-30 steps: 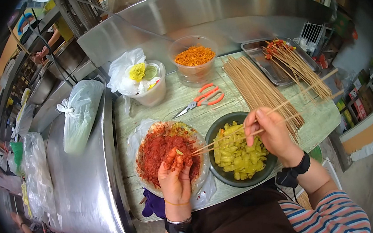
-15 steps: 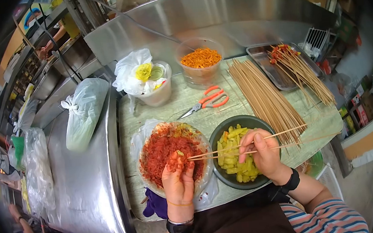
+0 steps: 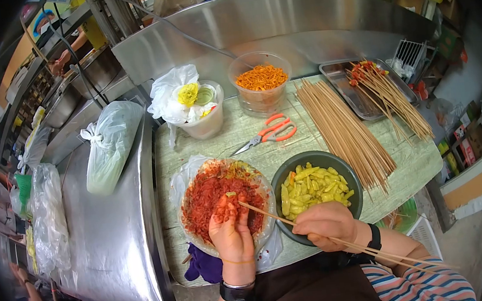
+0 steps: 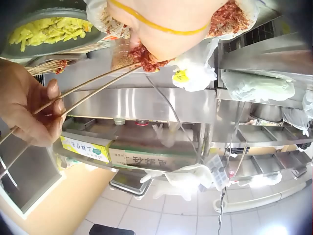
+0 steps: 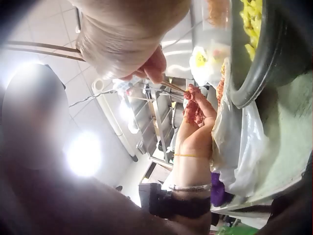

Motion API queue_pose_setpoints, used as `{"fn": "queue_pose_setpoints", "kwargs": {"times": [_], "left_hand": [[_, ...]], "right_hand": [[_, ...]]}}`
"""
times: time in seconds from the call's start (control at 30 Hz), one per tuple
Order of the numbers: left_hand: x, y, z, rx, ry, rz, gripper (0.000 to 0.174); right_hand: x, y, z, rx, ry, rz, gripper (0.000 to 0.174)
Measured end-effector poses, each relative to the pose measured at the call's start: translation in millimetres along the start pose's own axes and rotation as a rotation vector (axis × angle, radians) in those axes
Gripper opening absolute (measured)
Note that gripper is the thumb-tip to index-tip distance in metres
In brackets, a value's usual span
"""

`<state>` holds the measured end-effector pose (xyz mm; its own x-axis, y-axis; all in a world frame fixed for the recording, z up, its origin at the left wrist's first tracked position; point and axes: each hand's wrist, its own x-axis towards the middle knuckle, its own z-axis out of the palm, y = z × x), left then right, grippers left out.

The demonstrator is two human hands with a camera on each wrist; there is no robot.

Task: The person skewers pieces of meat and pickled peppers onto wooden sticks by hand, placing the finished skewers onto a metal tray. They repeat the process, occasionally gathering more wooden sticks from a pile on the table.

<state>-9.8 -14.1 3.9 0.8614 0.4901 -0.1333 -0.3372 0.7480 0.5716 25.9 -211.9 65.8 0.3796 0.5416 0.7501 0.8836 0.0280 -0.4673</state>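
In the head view my left hand (image 3: 232, 233) is over a plastic-lined bowl (image 3: 266, 192) of red chopped chili (image 3: 202, 198). Its curled, chili-smeared fingers pinch a small yellow-green pepper (image 3: 231, 194). Two thin bamboo skewers (image 3: 274, 216) are gripped by my right hand (image 3: 326, 224), at the near rim of a dark bowl (image 3: 278, 229) of yellow-green peppers (image 3: 315, 187). Their tips come right up to my left fingertips, and their rear ends slope down past my right wrist. Red chili coats the left fingertips (image 4: 145, 58) in the left wrist view, partly hiding the pepper.
Orange-handled scissors (image 3: 274, 129) lie behind the bowls. Farther back stand a tub of orange shreds (image 3: 262, 79) and a bag-topped tub (image 3: 203, 125). Loose skewers (image 3: 344, 131) lie at right, beside a metal tray (image 3: 336, 76) with loaded skewers (image 3: 391, 93). A purple cloth (image 3: 203, 266) hangs at the near edge.
My right hand has come down and toward me, its back now turned up. The skewers swing from nearly level to slanting down to the right. My left hand stays almost in place.
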Motion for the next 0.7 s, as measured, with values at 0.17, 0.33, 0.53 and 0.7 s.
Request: {"fn": "queue_pose_setpoints", "kwargs": {"times": [0.17,0.33,0.53,0.7], "left_hand": [[-3.2,-2.5,6.9,0.122,0.045,0.077,0.024],[-3.6,-0.7,5.2,0.106,-0.004,0.05,0.023],[-3.8,4.2,10.5,0.036,0.015,0.018,0.031],[-3.8,1.2,10.4,0.084,0.015,0.097,0.024]], "right_hand": [[12.0,-12.0,-3.3,-0.035,-0.051,-0.031,0.024],[11.4,-9.4,2.1,-0.06,-0.038,-0.047,0.025],[6.5,-4.5,7.1,-0.066,-0.019,-0.006,0.016],[7.1,-3.7,8.4,-0.066,0.001,-0.001,0.017]]}}
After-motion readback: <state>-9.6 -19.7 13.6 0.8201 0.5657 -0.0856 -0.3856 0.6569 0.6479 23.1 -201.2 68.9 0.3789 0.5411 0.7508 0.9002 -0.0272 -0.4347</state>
